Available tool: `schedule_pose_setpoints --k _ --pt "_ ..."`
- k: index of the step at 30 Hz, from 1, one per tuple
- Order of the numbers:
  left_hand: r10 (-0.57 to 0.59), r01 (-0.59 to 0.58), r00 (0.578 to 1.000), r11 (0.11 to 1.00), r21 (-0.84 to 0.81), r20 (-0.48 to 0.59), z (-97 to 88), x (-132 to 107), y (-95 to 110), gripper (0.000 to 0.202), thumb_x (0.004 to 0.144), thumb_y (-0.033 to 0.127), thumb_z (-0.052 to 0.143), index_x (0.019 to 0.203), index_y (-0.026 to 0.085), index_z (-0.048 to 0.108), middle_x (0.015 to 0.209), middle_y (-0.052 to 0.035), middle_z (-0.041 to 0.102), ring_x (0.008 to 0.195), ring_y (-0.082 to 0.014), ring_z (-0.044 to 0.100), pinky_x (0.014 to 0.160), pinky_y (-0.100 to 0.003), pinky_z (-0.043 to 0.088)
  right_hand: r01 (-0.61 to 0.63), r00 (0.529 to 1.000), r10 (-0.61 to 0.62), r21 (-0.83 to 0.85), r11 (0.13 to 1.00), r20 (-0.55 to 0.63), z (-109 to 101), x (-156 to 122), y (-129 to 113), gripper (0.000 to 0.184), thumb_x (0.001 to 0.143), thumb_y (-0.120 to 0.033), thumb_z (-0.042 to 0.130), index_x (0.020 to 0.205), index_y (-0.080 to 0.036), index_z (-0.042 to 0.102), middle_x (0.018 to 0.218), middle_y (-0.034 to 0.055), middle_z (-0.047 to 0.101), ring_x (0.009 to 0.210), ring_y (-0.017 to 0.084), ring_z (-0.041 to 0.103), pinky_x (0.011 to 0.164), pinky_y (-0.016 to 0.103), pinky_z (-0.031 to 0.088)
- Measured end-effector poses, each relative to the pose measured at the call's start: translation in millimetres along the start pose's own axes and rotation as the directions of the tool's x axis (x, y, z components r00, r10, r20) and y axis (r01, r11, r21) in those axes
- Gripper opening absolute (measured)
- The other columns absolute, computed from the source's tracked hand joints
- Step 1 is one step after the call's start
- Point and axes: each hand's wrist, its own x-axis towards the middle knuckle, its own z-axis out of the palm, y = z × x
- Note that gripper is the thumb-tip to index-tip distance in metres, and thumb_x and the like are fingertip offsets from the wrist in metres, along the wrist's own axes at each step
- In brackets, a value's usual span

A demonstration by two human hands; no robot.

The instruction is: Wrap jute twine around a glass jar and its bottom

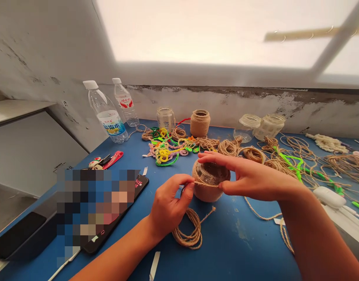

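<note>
A jar wrapped in jute twine stands on the blue table in front of me, with bare glass showing near its mouth. My left hand pinches a strand of twine at the jar's left side. That strand runs across the near side of the neck toward my right thumb. My right hand grips the jar from the right, fingers over the far rim and thumb against the near side. A loose coil of twine lies on the table just below my left hand.
Several twine coils and coloured pipe cleaners lie behind the jar. Another twine-wrapped jar, glass jars and two plastic bottles stand farther back. Phones lie left; a white earbud case is right.
</note>
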Motion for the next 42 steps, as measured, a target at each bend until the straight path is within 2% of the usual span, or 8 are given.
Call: schedule_pose_setpoints --k 5,11,14,19,21,27,34,42 --pt "-0.121 0.124 0.992 0.987 -0.105 0.030 0.6 -5.5 -6.4 0.013 0.092 0.014 0.059 0.101 0.020 0.064 0.091 0.0013 0.072 0.081 -0.0098 0.069 0.078 -0.018 0.054 0.008 1.000 -0.008 -0.015 1.000 -0.002 0.6 1.3 1.4 0.070 0.072 -0.013 0.052 0.142 -0.021 0.052 0.154 0.0028 0.047 0.142 0.027 0.042 0.118 0.040 0.034" --pt "-0.206 0.215 0.976 0.956 -0.201 0.064 1.4 -6.9 -7.0 0.013 0.093 0.015 0.059 0.102 0.022 0.065 0.092 0.0019 0.071 0.082 -0.0099 0.067 0.078 -0.019 0.054 -0.039 0.999 0.038 -0.036 0.999 -0.012 1.3 0.5 1.4 0.071 0.072 -0.015 0.053 0.142 -0.023 0.051 0.151 0.0021 0.052 0.138 0.027 0.048 0.112 0.039 0.043" --pt "-0.194 0.207 0.978 0.952 -0.225 0.077 1.7 -6.5 -6.7 0.015 0.094 0.013 0.058 0.104 0.022 0.064 0.094 0.0011 0.069 0.085 -0.0099 0.066 0.081 -0.020 0.053 -0.058 0.998 0.057 -0.040 0.998 -0.020 1.4 -0.5 0.0 0.073 0.073 -0.014 0.055 0.144 -0.027 0.048 0.149 0.0011 0.053 0.135 0.028 0.051 0.108 0.038 0.048" --pt "-0.148 0.158 0.987 0.962 -0.222 0.061 3.3 -4.3 -8.0 0.014 0.093 0.012 0.057 0.101 0.021 0.063 0.118 -0.0057 0.063 0.114 -0.0162 0.059 0.101 -0.030 0.047 -0.081 0.996 0.080 -0.027 0.996 -0.026 3.3 0.8 -3.7 0.070 0.074 -0.016 0.056 0.143 -0.027 0.049 0.143 0.0030 0.058 0.127 0.028 0.058 0.100 0.036 0.054" --pt "-0.158 0.173 0.984 0.952 -0.251 0.081 4.2 -3.6 -8.2 0.015 0.094 0.011 0.056 0.103 0.021 0.062 0.123 -0.0071 0.061 0.119 -0.0181 0.058 0.104 -0.034 0.046 -0.095 0.995 0.094 -0.035 0.995 -0.041 5.1 1.5 -4.3 0.068 0.075 -0.017 0.057 0.141 -0.028 0.049 0.142 0.0035 0.059 0.124 0.027 0.059 0.097 0.035 0.055" --pt "-0.151 0.170 0.984 0.954 -0.248 0.094 4.9 -3.3 -6.4 0.014 0.093 0.011 0.056 0.101 0.020 0.063 0.123 -0.0080 0.062 0.118 -0.0187 0.059 0.102 -0.034 0.049 -0.106 0.992 0.105 -0.007 0.994 -0.066 10.7 1.5 -3.4 0.068 0.078 -0.024 0.063 0.141 -0.029 0.040 0.143 0.0080 0.055 0.124 0.029 0.059 0.095 0.038 0.055" --pt "-0.177 0.195 0.980 0.951 -0.240 0.096 4.3 -2.4 -4.4 0.010 0.093 0.015 0.055 0.098 0.020 0.063 0.122 -0.0103 0.063 0.116 -0.0209 0.062 0.101 -0.037 0.051 -0.105 0.991 0.104 -0.015 0.994 -0.088 13.5 4.2 -4.5 0.063 0.077 -0.024 0.064 0.136 -0.028 0.041 0.139 0.0097 0.056 0.125 0.030 0.058 0.098 0.039 0.052" --pt "-0.193 0.209 0.977 0.946 -0.247 0.087 2.7 -1.8 -3.2 0.009 0.094 0.015 0.054 0.098 0.019 0.061 0.121 -0.0102 0.066 0.111 -0.0204 0.065 0.097 -0.036 0.053 -0.076 0.988 0.072 -0.029 0.997 -0.134 17.6 7.6 -4.1 0.055 0.080 -0.028 0.064 0.131 -0.026 0.043 0.131 0.0095 0.057 0.115 0.027 0.061 0.096 0.038 0.052"
